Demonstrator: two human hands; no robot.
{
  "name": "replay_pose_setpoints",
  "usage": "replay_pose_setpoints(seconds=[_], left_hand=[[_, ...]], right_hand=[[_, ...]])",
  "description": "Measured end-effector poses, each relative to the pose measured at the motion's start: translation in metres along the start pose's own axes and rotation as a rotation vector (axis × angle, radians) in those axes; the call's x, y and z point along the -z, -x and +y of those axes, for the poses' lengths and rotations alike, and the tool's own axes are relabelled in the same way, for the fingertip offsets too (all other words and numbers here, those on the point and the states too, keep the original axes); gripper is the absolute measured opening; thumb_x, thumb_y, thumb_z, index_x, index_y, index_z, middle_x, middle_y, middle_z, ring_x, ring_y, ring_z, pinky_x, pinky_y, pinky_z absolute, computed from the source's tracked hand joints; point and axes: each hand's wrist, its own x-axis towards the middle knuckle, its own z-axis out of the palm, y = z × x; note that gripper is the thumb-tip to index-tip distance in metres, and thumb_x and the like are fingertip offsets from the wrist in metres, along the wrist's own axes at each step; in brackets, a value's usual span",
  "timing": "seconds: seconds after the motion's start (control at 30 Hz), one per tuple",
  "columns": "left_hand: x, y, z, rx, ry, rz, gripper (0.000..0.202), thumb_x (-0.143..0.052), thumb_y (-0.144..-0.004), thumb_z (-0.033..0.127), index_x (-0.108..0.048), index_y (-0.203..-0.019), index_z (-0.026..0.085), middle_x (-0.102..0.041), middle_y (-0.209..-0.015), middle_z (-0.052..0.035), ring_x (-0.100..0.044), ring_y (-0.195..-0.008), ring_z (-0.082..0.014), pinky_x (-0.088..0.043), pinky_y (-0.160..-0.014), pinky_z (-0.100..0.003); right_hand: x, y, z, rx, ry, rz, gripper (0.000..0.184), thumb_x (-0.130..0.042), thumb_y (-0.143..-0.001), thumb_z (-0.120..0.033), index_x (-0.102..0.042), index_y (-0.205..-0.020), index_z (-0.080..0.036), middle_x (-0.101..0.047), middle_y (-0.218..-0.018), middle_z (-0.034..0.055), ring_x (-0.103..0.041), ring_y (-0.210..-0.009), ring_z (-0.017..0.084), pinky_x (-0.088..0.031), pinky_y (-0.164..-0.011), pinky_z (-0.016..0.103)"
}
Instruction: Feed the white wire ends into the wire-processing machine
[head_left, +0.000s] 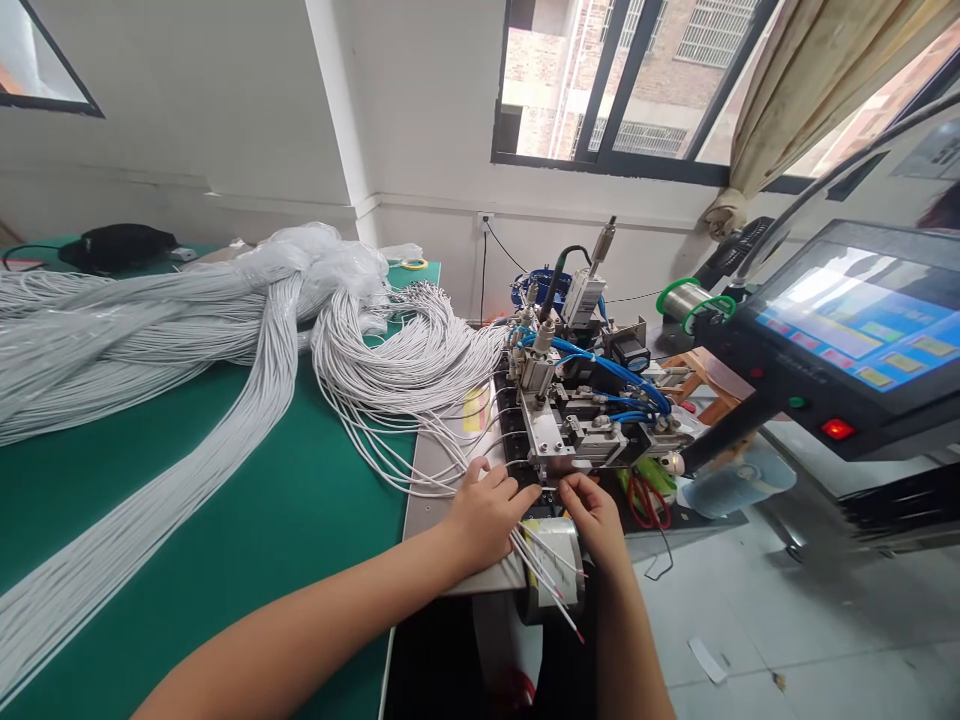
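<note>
My left hand is closed around several white wires, whose loose ends with reddish tips stick out below it toward me. Its index finger points right, along a short piece of white wire at the machine's front edge. My right hand pinches at the other end of that piece with thumb and forefinger; the very tip is hidden. Right above both hands stands a bench machine with metal cylinders and blue air tubes. More white wires run from its black row of slots to a looped bundle on the left.
Long bundles of white wire cover much of the green table. A labelled cylinder sits below my hands. At the right are a touchscreen, a solder wire spool, red-handled pliers and a clear bin.
</note>
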Motion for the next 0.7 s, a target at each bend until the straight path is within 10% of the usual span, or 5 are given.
replay_pose_setpoints(seconds=[0.33,0.7], left_hand=[[0.0,-0.001,0.0,-0.02,-0.026,-0.106,0.061,-0.057,-0.069,0.014,-0.05,-0.129,0.023,-0.065,-0.083,-0.0038,-0.057,-0.084,-0.0229,-0.025,-0.092,-0.044],[0.012,0.006,0.0,-0.113,-0.065,0.166,0.03,-0.042,-0.094,0.012,-0.059,-0.118,0.019,-0.07,-0.088,-0.0011,-0.06,-0.088,-0.0155,-0.026,-0.091,-0.038]], right_hand=[[-0.004,0.0,0.001,-0.052,-0.047,-0.019,0.035,-0.057,-0.082,-0.049,-0.05,-0.064,-0.02,-0.041,-0.059,-0.0033,-0.038,-0.057,0.014,-0.032,-0.054,0.024],[-0.004,0.013,-0.001,-0.074,-0.042,0.074,0.031,-0.058,-0.085,-0.048,-0.059,-0.076,-0.019,-0.05,-0.063,-0.0021,-0.043,-0.057,0.014,-0.035,-0.054,0.025]])
